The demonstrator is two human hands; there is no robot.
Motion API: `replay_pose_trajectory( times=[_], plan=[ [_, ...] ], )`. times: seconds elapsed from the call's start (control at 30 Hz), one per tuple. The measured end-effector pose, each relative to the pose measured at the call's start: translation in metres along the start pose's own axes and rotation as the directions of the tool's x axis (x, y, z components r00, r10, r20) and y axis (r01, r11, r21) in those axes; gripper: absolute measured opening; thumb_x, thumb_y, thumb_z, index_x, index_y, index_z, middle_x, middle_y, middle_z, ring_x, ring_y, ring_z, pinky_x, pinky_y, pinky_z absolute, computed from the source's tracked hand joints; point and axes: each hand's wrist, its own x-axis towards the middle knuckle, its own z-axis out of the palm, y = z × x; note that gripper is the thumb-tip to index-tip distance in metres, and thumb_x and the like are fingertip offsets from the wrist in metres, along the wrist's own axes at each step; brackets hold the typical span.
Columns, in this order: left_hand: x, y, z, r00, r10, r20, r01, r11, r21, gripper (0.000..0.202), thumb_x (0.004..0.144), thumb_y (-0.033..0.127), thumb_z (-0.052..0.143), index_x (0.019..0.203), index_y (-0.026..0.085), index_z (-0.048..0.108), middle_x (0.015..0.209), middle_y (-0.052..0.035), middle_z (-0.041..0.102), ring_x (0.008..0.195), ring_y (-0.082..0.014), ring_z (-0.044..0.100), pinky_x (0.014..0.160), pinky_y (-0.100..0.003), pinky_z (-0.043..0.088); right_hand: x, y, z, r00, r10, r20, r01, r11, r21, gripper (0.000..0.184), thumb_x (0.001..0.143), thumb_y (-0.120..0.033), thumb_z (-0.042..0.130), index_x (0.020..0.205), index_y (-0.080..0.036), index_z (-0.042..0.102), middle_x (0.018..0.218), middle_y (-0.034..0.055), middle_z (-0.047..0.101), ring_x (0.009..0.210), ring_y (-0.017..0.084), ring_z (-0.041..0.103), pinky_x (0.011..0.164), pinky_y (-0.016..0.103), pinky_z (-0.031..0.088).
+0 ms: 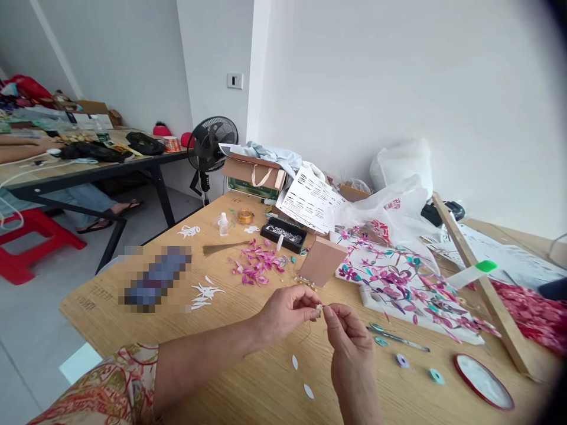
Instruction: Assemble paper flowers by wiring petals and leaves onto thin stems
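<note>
My left hand (283, 314) pinches a small whitish piece (319, 310) between thumb and fingertips; its exact kind is too small to make out. Thumb and forefinger of my right hand (349, 336) are pressed together right beside it, with what they grip hidden. A thin dark thread or wire (306, 335) hangs below the fingers. On the wooden table under my hands lie two white petal shapes (295, 362). Pink-purple petals (257, 262) are heaped beyond my left hand. To the right of my right hand are scissors (398, 339) and a lilac spool (402, 360).
White petal strips (206, 294) lie left, near a blurred dark object (157, 280). Behind stand a small bottle (223, 224), a black tray (283, 233) and a wooden block (322, 261). Fabric flowers (398, 277), a wooden bar (487, 295) and a red-rimmed dish (484, 381) occupy the right.
</note>
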Motion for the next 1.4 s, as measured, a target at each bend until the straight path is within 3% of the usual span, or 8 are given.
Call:
replay_pose_trajectory(
  times=[0.3, 0.77, 1.0, 1.17, 1.33, 1.4],
  plan=[
    [-0.004, 0.001, 0.000, 0.998, 0.062, -0.033, -0.058, 0.992, 0.110, 0.012, 0.071, 0.024, 0.055, 0.076, 0.013, 0.060, 0.068, -0.0011, 0.054, 0.066, -0.0102, 0.049, 0.066, -0.023, 0.040, -0.003, 0.001, 0.002, 1.000, 0.025, 0.005, -0.025, 1.000, 0.004, 0.018, 0.064, -0.034, 0.066, 0.066, -0.018, 0.058, 0.055, -0.0046, 0.053, 0.055, 0.010, 0.047, 0.050, 0.020, 0.034],
    [-0.007, -0.002, -0.001, 0.995, 0.056, -0.081, -0.046, 0.991, 0.124, 0.014, 0.071, 0.026, 0.056, 0.075, 0.014, 0.062, 0.070, -0.0013, 0.058, 0.069, -0.0110, 0.051, 0.066, -0.022, 0.041, -0.008, 0.003, 0.006, 0.999, 0.033, 0.007, -0.033, 0.999, -0.004, 0.019, 0.067, -0.036, 0.063, 0.068, -0.019, 0.056, 0.058, -0.0026, 0.052, 0.058, 0.012, 0.046, 0.049, 0.021, 0.031],
    [-0.008, 0.000, -0.003, 0.987, 0.079, -0.140, -0.042, 0.967, 0.250, 0.012, 0.072, 0.024, 0.055, 0.072, 0.014, 0.061, 0.067, -0.0006, 0.058, 0.065, -0.0109, 0.052, 0.062, -0.021, 0.040, -0.007, 0.009, 0.007, 0.996, 0.065, 0.059, -0.063, 0.997, -0.035, 0.022, 0.069, -0.040, 0.061, 0.071, -0.018, 0.056, 0.052, -0.0061, 0.042, 0.048, 0.008, 0.035, 0.045, 0.020, 0.027],
    [-0.007, 0.006, -0.007, 0.960, 0.244, -0.134, -0.127, 0.813, 0.568, 0.011, 0.073, 0.016, 0.051, 0.071, 0.015, 0.062, 0.069, -0.0006, 0.061, 0.064, -0.0105, 0.053, 0.060, -0.020, 0.038, -0.011, 0.013, 0.008, 0.988, 0.068, 0.141, -0.031, 0.967, -0.253, 0.029, 0.072, -0.047, 0.053, 0.063, -0.019, 0.053, 0.045, -0.0064, 0.041, 0.043, 0.009, 0.037, 0.044, 0.021, 0.028],
    [-0.005, 0.005, -0.012, 0.944, 0.328, 0.041, -0.223, 0.540, 0.812, 0.017, 0.076, 0.013, 0.045, 0.070, 0.016, 0.060, 0.070, -0.0028, 0.062, 0.067, -0.0125, 0.053, 0.062, -0.022, 0.037, -0.016, 0.010, 0.008, 0.985, 0.040, 0.166, 0.047, 0.871, -0.489, 0.033, 0.071, -0.048, 0.049, 0.055, -0.019, 0.053, 0.042, -0.0034, 0.047, 0.041, 0.011, 0.042, 0.044, 0.022, 0.029],
    [-0.005, 0.005, -0.011, 0.944, 0.319, 0.089, -0.246, 0.496, 0.833, 0.018, 0.077, 0.013, 0.044, 0.070, 0.016, 0.060, 0.070, -0.0038, 0.062, 0.068, -0.0132, 0.053, 0.063, -0.023, 0.037, -0.017, 0.012, 0.007, 0.982, 0.081, 0.171, 0.012, 0.875, -0.483, 0.036, 0.071, -0.050, 0.049, 0.054, -0.019, 0.053, 0.041, -0.0034, 0.047, 0.039, 0.011, 0.040, 0.042, 0.022, 0.028]
  ],
)
